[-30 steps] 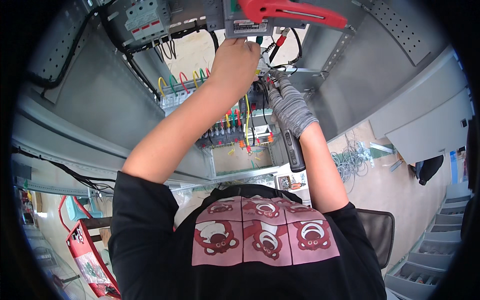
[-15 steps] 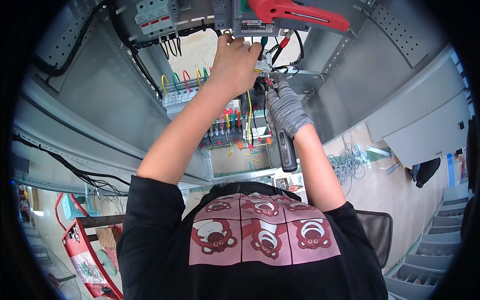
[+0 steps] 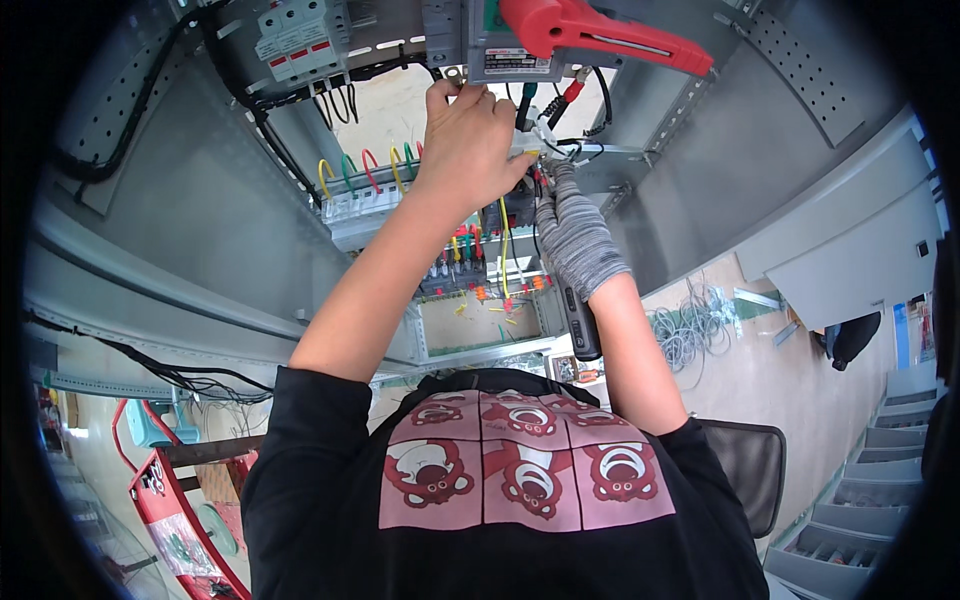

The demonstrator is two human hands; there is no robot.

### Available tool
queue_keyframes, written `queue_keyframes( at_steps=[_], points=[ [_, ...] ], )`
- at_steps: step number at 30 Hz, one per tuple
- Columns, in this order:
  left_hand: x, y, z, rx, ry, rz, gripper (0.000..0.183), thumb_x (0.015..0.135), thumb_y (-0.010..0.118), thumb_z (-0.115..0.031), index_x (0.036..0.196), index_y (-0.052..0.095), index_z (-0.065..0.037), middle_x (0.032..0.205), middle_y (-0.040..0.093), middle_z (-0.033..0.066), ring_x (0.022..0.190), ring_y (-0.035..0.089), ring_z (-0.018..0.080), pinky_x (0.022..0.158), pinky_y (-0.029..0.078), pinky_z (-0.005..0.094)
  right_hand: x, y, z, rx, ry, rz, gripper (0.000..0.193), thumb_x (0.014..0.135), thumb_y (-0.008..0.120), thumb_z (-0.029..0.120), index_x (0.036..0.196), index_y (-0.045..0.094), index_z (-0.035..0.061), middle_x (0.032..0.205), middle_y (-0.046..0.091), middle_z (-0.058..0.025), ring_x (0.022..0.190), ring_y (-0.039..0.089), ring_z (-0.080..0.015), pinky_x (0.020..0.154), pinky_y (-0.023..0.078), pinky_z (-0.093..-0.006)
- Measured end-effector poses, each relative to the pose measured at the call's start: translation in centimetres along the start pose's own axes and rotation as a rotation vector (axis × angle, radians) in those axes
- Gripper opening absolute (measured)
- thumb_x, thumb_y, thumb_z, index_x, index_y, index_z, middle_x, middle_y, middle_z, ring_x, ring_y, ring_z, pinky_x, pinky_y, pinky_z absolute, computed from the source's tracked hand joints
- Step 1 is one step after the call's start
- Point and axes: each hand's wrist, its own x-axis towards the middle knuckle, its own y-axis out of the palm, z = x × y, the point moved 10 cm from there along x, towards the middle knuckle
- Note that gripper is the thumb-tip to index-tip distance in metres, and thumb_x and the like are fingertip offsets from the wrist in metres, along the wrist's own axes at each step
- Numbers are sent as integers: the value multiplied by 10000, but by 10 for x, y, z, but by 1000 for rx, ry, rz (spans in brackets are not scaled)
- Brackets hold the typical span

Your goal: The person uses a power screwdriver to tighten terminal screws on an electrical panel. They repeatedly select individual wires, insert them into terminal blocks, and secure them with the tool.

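Closest in, there's your black shirt (image 3: 530,545) with its pink printed panels, and your forearms reach up and away from it into the grey metal cabinet (image 3: 700,190). Your right hand (image 3: 583,235), in a striped grey glove, is closed around the dark elongated tool (image 3: 580,325); its lower end pokes out below your wrist, while its upper part is hidden under the glove. Your gloved fingertips are up among thin dark wires, just beside a white part (image 3: 541,132).

Now your bare left hand (image 3: 475,145): fingers bent and raised to the lower edge of the grey switch unit (image 3: 515,66), thumb stretched out to the right towards the gloved fingers. Whether those fingers pinch anything, I can't tell; the back of your hand hides it. The switch unit sits right above, its big red handle (image 3: 610,35) slanting off to the right.

Beside your left fingers, a green-sleeved cable (image 3: 526,93) and a red-sleeved cable (image 3: 572,91) hang from the unit. A yellow-green wire (image 3: 505,245) drops between your arms. Left of your left forearm, coloured wire loops (image 3: 370,170) arch over a pale terminal row (image 3: 362,207), and a white fuse block (image 3: 300,45) is mounted higher up.

Out on the floor, grey cable (image 3: 690,330) lies in tangled coils to the right; a red cart (image 3: 170,515) stands at lower left.
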Motion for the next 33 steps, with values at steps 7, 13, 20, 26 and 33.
queue_keyframes(
  at_steps=[7, 13, 20, 26, 33],
  points=[
    [-2, 0, 3, -23, 13, 8, 498, 660, 788, -379, 989, 684, -19, 1050, 669, 126, 1131, 562, 241, 1016, 272, 456, -3, -4, -3, 159, 46, 0, 470, 979, 501, 161, 1426, 383, 72, 954, 645, -289, 909, 643, -437, 790, 506, -458],
    [-2, -1, 6, -64, 14, 2, 500, 649, 793, -355, 1003, 679, -21, 1052, 668, 116, 1128, 563, 237, 1018, 269, 451, -2, -3, 0, 192, 72, 0, 495, 944, 491, 122, 1413, 357, 38, 929, 629, -300, 865, 633, -436, 782, 504, -484],
    [-1, -4, 7, -121, 14, -17, 477, 644, 811, -323, 988, 661, -30, 1033, 665, 98, 1096, 576, 242, 998, 282, 446, -3, 3, -4, 67, 130, -68, 346, 967, 479, 87, 1291, 442, -25, 900, 608, -224, 795, 608, -336, 739, 504, -383],
    [-3, -2, 6, -160, 27, 17, 477, 630, 826, -287, 989, 653, -24, 1024, 659, 96, 1082, 577, 248, 992, 287, 453, -10, 18, -19, 435, 226, 17, 247, 969, 511, 109, 1182, 505, -16, 898, 611, -101, 780, 575, -178, 707, 495, -321],
    [-2, -1, 7, -157, 1, 13, 502, 629, 816, -280, 1024, 641, -24, 1035, 650, 97, 1041, 589, 262, 1004, 275, 470, -13, 18, -15, 678, 267, 87, 160, 983, 511, 129, 1110, 518, 31, 867, 585, -48, 802, 558, -108, 727, 490, -285]
  ],
)
